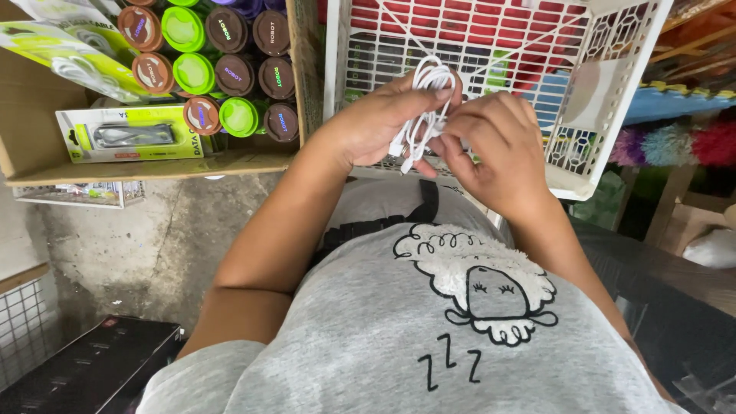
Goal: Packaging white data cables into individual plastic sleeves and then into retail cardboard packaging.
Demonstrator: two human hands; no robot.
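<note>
My left hand [379,123] holds a coiled white cable [426,103], its loops sticking up between thumb and fingers. My right hand [494,149] pinches the lower part of the same cable bundle, where a white plug end hangs down near my palm. Both hands are held in front of a white plastic lattice basket [583,153] that contains red and blue items. The lower part of the view is filled by my grey shirt with a sheep drawing.
A cardboard box [153,165] at the upper left holds several round tubs with brown, green and purple lids [230,73] and packaged cables in green-and-white cards [130,134]. Concrete floor below it, a black box [92,368] at lower left, colourful fluffy items [675,146] at right.
</note>
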